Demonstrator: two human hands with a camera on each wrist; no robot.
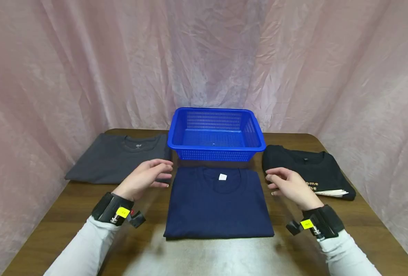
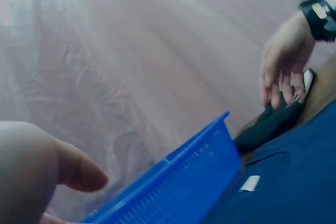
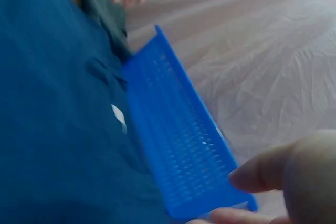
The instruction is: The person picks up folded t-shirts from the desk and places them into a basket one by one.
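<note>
A folded navy T-shirt (image 1: pixel 219 211) with a white neck label lies flat at the middle of the table. To its left my left hand (image 1: pixel 145 177) hovers with relaxed fingers, holding nothing, near a folded dark grey T-shirt (image 1: pixel 110 161). On the other side my right hand (image 1: pixel 291 186) is also loose and holds nothing, in front of a folded black T-shirt (image 1: pixel 303 165) with printed lettering. Behind the navy shirt stands a blue plastic basket (image 1: pixel 215 155) with nothing in it. Both wrist views show the basket (image 2: pixel 184 182) (image 3: pixel 173 129) beyond the thumbs.
The brown wooden table (image 1: pixel 52 226) carries all three shirts and the basket. A pinkish curtain (image 1: pixel 217 57) hangs right behind the table and along its sides. Light reflects off the tabletop near the front edge.
</note>
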